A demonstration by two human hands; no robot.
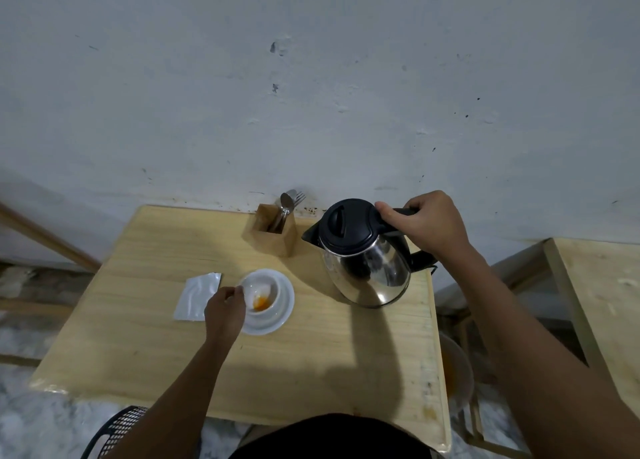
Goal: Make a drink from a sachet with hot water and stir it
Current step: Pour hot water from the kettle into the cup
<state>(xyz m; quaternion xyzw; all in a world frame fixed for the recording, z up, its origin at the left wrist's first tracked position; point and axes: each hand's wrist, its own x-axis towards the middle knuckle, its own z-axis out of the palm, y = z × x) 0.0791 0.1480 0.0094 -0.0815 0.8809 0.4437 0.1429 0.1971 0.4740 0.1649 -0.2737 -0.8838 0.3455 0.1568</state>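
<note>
Right hand [427, 224]: wrapped around the black handle of the kettle, fingers curled over the top, thumb pointing towards the lid.
Kettle [367, 268]: shiny steel body with a black lid and black spout; tipped a little, spout aimed left towards the wooden holder; its lower edge is at the right part of the surface, but whether it is lifted clear I cannot tell.
Left hand [224, 311]: fingers pinched narrow at the near-left rim of the cup, touching it; what exactly the fingertips grip is too small to make out.
Cup [263, 294]: white, upright, standing on the saucer near the middle of the surface.
Cup contents [260, 302]: a small patch of orange at the bottom, with something white beside it.
Saucer [282, 311]: white, round, under the cup, flat on the surface.
Sachet [195, 295]: silvery, crumpled, lying flat just left of the saucer and partly behind the left hand.
Wooden holder [273, 235]: a square box at the back edge, just left of the kettle's spout.
Cutlery [289, 202]: a spoon and a fork standing in the holder, heads up.
Surface [311, 354]: pale wood, set against a grey-white wall.
Second surface [602, 295]: similar pale wood, to the right, apart from the first.
</note>
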